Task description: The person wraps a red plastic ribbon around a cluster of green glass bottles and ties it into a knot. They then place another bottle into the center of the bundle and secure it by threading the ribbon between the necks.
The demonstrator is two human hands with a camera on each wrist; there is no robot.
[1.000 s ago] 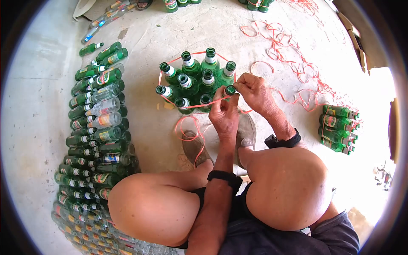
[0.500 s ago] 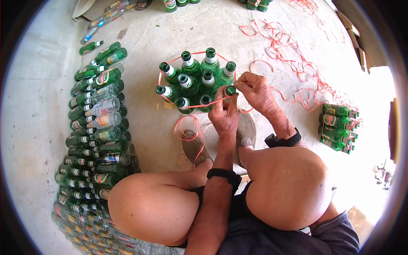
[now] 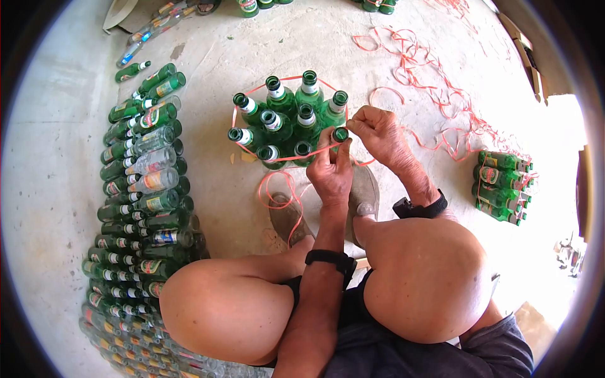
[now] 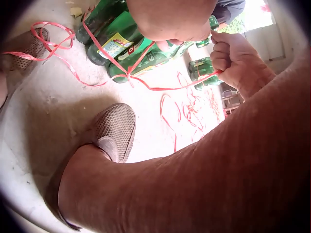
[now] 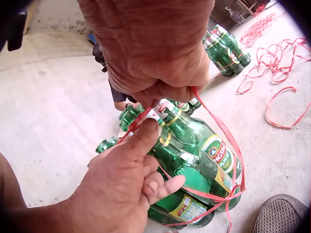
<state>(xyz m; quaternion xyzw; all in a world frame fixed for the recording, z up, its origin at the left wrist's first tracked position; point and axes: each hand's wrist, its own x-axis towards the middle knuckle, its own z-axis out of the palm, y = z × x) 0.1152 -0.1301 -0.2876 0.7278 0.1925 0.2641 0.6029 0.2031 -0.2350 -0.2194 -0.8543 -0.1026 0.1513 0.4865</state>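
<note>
Green glass bottles (image 3: pixel 275 127) stand upright in a tight cluster, with red plastic strap (image 3: pixel 296 159) looped round their necks. My left hand (image 3: pixel 331 179) is at the neck of the nearest right bottle (image 3: pixel 340 135), its thumb and fingers pinching the strap there. Just right of that neck, my right hand (image 3: pixel 380 133) grips strap between curled fingers. From the right fist a taut length runs down to a crossing low on the bottles, seen in the right wrist view. Another band (image 5: pixel 194 192) of strap circles the lower bottles, several labelled (image 5: pixel 219 151).
Stacked bottles (image 3: pixel 151 179) lie on their sides along the left. A strapped bottle bundle (image 3: pixel 501 183) sits at right, and loose red strap (image 3: pixel 428 82) tangles across the floor behind it. My shoes (image 3: pixel 290 217) flank a loose strap loop (image 3: pixel 275 189) before the cluster.
Both hands keep nearly the same place and grip at the bottle neck. The head view has shifted a little, so the bottles appear slightly farther left.
</note>
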